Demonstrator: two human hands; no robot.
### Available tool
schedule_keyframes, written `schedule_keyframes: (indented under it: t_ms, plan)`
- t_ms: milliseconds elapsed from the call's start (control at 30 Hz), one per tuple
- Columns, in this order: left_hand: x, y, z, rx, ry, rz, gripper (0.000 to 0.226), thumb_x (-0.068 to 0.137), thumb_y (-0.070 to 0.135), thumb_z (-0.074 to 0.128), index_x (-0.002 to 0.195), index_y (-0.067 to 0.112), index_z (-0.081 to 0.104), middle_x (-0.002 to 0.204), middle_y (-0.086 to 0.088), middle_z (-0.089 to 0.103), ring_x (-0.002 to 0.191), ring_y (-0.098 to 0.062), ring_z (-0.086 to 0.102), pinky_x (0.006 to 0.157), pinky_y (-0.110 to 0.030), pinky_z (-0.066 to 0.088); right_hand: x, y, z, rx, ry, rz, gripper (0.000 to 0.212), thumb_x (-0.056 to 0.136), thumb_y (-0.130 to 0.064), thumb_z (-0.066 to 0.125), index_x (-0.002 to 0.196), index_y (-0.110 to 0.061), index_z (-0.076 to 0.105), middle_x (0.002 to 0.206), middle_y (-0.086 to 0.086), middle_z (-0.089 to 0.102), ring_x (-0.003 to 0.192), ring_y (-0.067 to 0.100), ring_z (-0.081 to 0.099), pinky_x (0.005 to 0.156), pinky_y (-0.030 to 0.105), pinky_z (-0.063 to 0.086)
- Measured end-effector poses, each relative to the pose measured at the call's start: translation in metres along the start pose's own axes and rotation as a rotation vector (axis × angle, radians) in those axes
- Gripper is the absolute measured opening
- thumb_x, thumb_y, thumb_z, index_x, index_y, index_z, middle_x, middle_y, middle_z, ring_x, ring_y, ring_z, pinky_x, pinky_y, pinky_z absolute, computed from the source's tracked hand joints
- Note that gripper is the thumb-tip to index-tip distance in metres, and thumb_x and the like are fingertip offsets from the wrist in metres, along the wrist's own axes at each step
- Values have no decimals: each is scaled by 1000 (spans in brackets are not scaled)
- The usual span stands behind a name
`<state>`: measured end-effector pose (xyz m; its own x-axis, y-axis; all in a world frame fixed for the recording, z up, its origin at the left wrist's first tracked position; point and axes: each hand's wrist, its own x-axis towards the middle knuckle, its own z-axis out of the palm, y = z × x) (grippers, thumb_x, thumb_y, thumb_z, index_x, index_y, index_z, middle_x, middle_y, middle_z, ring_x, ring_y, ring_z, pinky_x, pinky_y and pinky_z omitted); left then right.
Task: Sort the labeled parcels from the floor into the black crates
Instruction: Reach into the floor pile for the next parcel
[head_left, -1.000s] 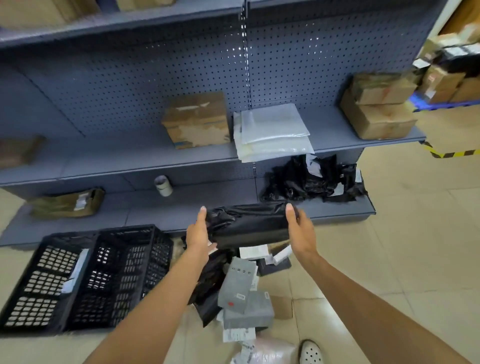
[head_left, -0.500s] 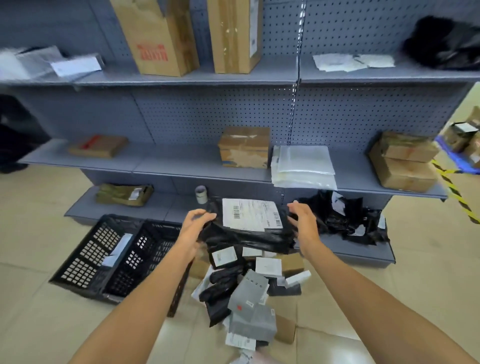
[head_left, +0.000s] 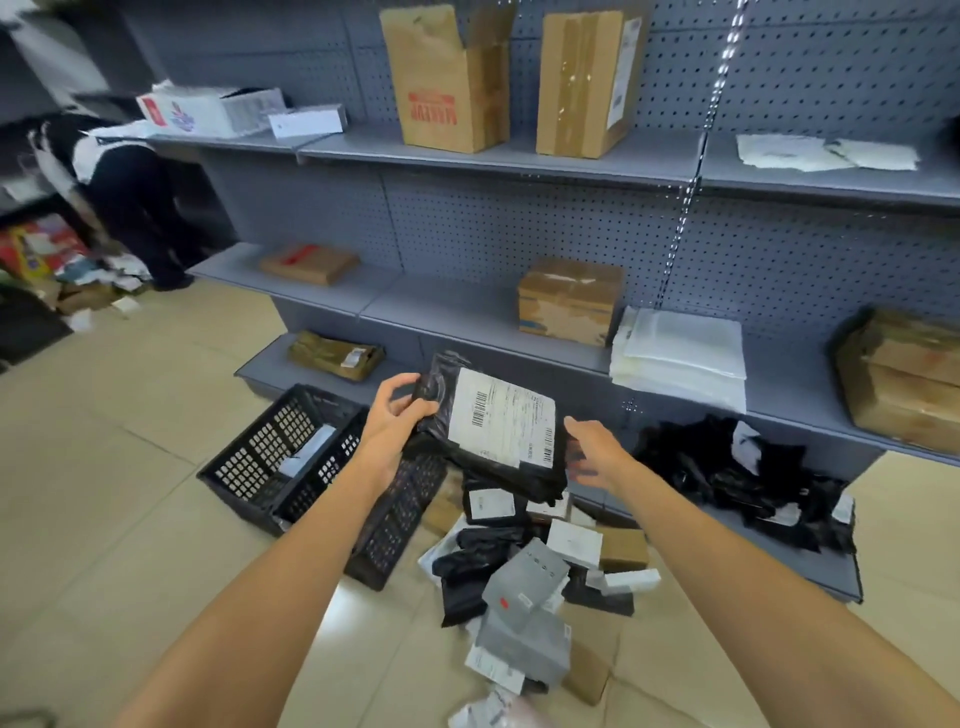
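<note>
My left hand (head_left: 392, 415) pinches the black parcel (head_left: 493, 431), label up; my right hand (head_left: 592, 457) hovers released. I'd read the label, then carry it left over the black crates (head_left: 270, 467).

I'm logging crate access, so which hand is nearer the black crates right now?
Left. The left hand grips the black parcel just above the black crates; the right hand is beyond the parcel's far side.

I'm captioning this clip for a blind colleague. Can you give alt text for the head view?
The left hand grips a black parcel, label up, while the open right hand is beside its other edge. Below lie black crates and a pile of parcels on the floor, with grey shelves of boxes behind.
</note>
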<state>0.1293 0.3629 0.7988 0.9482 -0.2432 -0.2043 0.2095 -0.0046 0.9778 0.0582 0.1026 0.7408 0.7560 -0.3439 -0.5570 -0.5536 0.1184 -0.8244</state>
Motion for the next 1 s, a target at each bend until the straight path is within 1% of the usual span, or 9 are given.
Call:
schedule_keyframes:
  t_ms: [100,200,300,433,567,667,800,900,1000]
  plan:
    - [-10,4,-26,-36,51,2,44,83,17,74,120,37,60,121,-13,66,113,-27,64,104,-46,47,-1,-8,25,-24,-106,21,62,92,-60,47,138,-18,42,138,6,53,116,30,57,94,47,50]
    - [-18,9,-54,-126,98,-4,43,84,17,73,120,37,61,120,-12,67,116,-33,62,104,-51,48,-9,-23,51,-33,-166,-36,72,89,-63,48,144,-20,31,143,5,48,123,29,52,99,50,46]
    - [-25,11,-83,-175,107,-42,56,69,31,80,119,48,61,126,-8,64,118,-30,60,103,-52,47,-22,-41,83,70,-176,-104,51,96,-48,52,135,-17,39,129,6,58,112,24,59,93,43,50]
    - [-28,11,-133,-130,-14,-109,75,84,10,73,142,44,40,127,-5,63,110,-25,63,83,-36,51,-23,-57,118,43,-142,-251,46,94,-47,56,130,-21,45,126,5,60,110,23,60,96,43,50]
    - [-26,14,-198,-10,-102,-228,106,58,33,94,146,37,36,129,-5,67,119,-31,63,97,-47,53,-27,-79,159,-50,-196,-356,45,93,-43,61,130,-20,49,125,6,61,104,21,63,76,29,49]
    - [-31,22,-240,98,-181,-330,94,56,33,93,138,24,48,122,-6,70,114,-27,66,90,-40,57,-38,-100,199,-175,-288,-423,43,91,-44,63,128,-24,51,122,7,60,99,18,63,74,25,48]
    - [-31,23,-296,207,-345,-404,95,54,36,96,136,18,50,129,-9,67,119,-26,64,99,-43,53,-36,-117,259,-383,-339,-479,46,85,-52,67,121,-27,54,120,3,62,108,18,62,94,35,49]
    - [-25,16,-340,143,-269,-404,94,58,34,95,137,16,48,130,-13,66,117,-28,65,100,-48,52,-31,-121,306,-473,-237,-549,47,85,-59,62,120,-28,55,122,-3,60,113,16,56,98,36,45]
    - [-21,13,-379,102,-193,-381,79,71,27,86,139,16,48,128,-11,66,113,-28,67,95,-47,56,-26,-121,350,-454,-127,-554,39,98,-41,53,128,-16,51,120,2,56,108,18,51,87,29,39]
